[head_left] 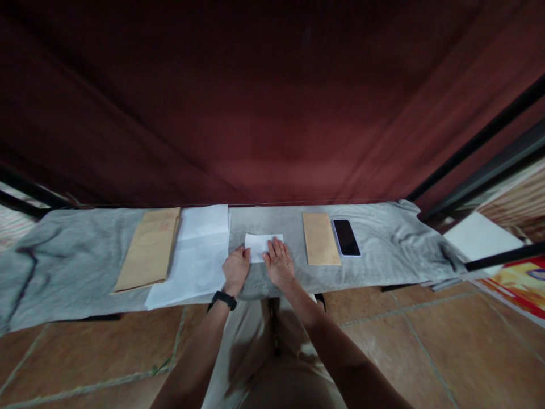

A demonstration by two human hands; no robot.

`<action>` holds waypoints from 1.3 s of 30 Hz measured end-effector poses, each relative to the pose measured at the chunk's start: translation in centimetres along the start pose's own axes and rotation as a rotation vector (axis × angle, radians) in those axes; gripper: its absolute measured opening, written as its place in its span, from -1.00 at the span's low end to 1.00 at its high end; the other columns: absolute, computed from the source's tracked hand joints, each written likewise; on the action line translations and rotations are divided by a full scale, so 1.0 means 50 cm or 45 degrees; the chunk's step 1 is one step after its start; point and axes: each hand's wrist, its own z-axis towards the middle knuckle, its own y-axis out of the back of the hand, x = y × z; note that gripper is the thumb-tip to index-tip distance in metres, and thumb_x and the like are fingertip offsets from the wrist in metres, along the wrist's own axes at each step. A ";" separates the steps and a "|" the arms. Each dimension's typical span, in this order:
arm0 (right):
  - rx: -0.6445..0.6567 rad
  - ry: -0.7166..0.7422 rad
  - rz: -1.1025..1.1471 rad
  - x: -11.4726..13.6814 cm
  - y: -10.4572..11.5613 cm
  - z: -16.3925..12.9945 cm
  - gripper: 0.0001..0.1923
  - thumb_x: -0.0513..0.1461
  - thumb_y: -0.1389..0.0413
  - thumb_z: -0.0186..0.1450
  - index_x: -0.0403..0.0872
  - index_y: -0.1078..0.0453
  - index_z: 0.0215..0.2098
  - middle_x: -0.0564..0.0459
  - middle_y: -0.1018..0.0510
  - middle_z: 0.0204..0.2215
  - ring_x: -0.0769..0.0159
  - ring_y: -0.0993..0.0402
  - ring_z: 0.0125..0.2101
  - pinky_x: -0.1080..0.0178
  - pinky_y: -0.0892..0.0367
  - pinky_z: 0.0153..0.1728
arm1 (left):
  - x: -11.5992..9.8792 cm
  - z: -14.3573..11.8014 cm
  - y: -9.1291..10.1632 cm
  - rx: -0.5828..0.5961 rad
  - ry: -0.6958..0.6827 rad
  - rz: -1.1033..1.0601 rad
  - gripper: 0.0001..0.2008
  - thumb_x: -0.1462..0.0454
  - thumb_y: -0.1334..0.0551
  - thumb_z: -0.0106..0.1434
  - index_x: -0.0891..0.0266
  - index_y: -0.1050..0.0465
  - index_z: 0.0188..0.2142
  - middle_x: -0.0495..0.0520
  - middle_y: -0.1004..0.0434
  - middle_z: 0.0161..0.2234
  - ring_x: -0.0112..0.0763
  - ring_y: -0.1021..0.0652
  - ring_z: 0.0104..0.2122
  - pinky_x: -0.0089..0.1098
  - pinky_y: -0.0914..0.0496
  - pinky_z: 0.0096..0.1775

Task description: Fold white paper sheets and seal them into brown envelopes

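A small folded white paper [259,244] lies in the middle of a grey cloth-covered bench [76,255]. My right hand [279,262] rests flat on the paper's right part, fingers spread. My left hand [236,270], with a black band at the wrist, has its fingers curled at the paper's left lower edge. Whether it pinches the paper I cannot tell.
A stack of white sheets [193,255] and a stack of brown envelopes [149,250] lie to the left. One brown envelope [320,238] and a dark phone [346,237] lie to the right. A dark red curtain [264,102] hangs behind. Tiled floor lies below.
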 end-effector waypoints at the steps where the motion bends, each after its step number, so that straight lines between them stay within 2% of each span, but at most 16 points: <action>1: -0.006 -0.007 -0.003 0.001 -0.002 0.000 -0.43 -0.09 0.16 0.53 -0.18 -0.11 0.41 -0.21 -0.11 0.41 0.07 -0.05 0.39 -0.03 0.01 0.36 | 0.000 -0.001 -0.002 -0.003 0.005 -0.001 -0.58 0.11 0.03 0.48 0.24 -0.49 0.05 0.28 -0.66 -0.15 -0.11 -0.64 -0.12 -0.28 -0.42 -0.17; 12: -0.096 -0.049 -0.011 0.009 -0.006 -0.002 -0.43 -0.11 0.06 0.51 -0.13 -0.09 0.42 -0.24 -0.06 0.42 0.02 -0.03 0.39 -0.10 0.01 0.34 | -0.004 -0.005 -0.021 -0.093 0.023 0.003 -0.61 0.10 0.05 0.48 0.24 -0.48 -0.05 0.24 -0.65 -0.22 -0.12 -0.65 -0.19 -0.29 -0.41 -0.26; 17: -0.098 -0.062 -0.001 0.012 -0.004 0.000 -0.42 -0.11 0.05 0.50 -0.13 -0.10 0.42 -0.25 -0.06 0.42 0.01 -0.01 0.39 -0.10 -0.01 0.33 | -0.005 -0.018 -0.012 -0.164 -0.001 -0.042 -0.69 0.16 0.01 0.47 0.24 -0.38 0.03 0.19 -0.60 -0.13 -0.21 -0.63 -0.23 -0.32 -0.42 -0.27; 19: -0.070 -0.067 0.001 0.012 -0.003 0.001 -0.42 -0.11 0.06 0.50 -0.13 -0.08 0.42 -0.25 -0.06 0.42 0.01 -0.01 0.39 -0.12 0.00 0.33 | -0.018 -0.029 -0.013 -0.231 -0.070 -0.034 -0.68 0.20 0.04 0.47 0.26 -0.36 0.06 0.21 -0.56 -0.07 -0.20 -0.61 -0.18 -0.29 -0.43 -0.22; 21: -0.018 -0.061 -0.007 0.009 -0.001 0.001 -0.41 -0.13 0.08 0.50 -0.12 -0.05 0.44 -0.25 -0.05 0.42 0.01 -0.01 0.40 -0.14 0.02 0.34 | -0.039 -0.038 -0.022 -0.261 -0.220 -0.053 -0.65 0.21 0.08 0.48 0.27 -0.38 0.07 0.24 -0.53 -0.01 -0.17 -0.57 -0.06 -0.23 -0.43 -0.07; 24: 0.058 -0.012 -0.039 0.002 0.001 -0.003 -0.40 -0.21 0.09 0.48 -0.16 -0.01 0.45 -0.25 -0.01 0.43 0.01 0.03 0.41 -0.13 0.05 0.36 | -0.073 -0.039 -0.050 -0.207 -0.505 -0.161 -0.56 0.17 0.10 0.49 0.30 -0.35 0.18 0.29 -0.42 0.18 -0.16 -0.41 0.19 -0.20 -0.27 0.22; 26: 0.074 0.017 -0.052 -0.002 0.002 -0.006 -0.38 -0.25 0.09 0.45 -0.19 0.02 0.45 -0.25 0.01 0.44 0.01 0.06 0.41 -0.12 0.06 0.37 | -0.084 -0.031 -0.072 -0.154 -0.584 -0.186 -0.50 0.14 0.10 0.49 0.36 -0.29 0.26 0.29 -0.32 0.29 -0.20 -0.30 0.30 -0.22 -0.15 0.31; 29: 0.074 0.005 -0.043 -0.003 0.001 -0.008 -0.36 -0.27 0.09 0.44 -0.17 0.06 0.46 -0.24 0.03 0.44 0.02 0.07 0.42 -0.13 0.06 0.37 | -0.077 -0.016 -0.097 -0.094 -0.587 -0.161 -0.46 0.14 0.14 0.49 0.35 -0.21 0.32 0.24 -0.23 0.36 -0.23 -0.19 0.38 -0.14 -0.06 0.37; 32: 0.104 -0.030 -0.030 0.000 0.001 -0.005 -0.36 -0.28 0.11 0.45 -0.17 0.08 0.47 -0.24 0.06 0.45 0.04 0.10 0.43 -0.11 0.07 0.38 | -0.060 -0.010 -0.107 -0.071 -0.563 -0.103 -0.44 0.17 0.18 0.49 0.31 -0.12 0.38 0.19 -0.11 0.41 -0.27 -0.07 0.42 -0.13 0.00 0.38; 39: 0.160 -0.106 -0.006 0.005 0.006 0.006 -0.42 -0.22 0.20 0.51 -0.30 0.03 0.44 -0.24 0.04 0.44 0.11 0.09 0.43 -0.03 0.13 0.40 | -0.045 -0.015 -0.108 -0.175 -0.467 0.020 -0.41 0.21 0.19 0.47 0.50 -0.04 0.39 0.30 -0.03 0.42 -0.22 0.02 0.44 -0.12 0.04 0.39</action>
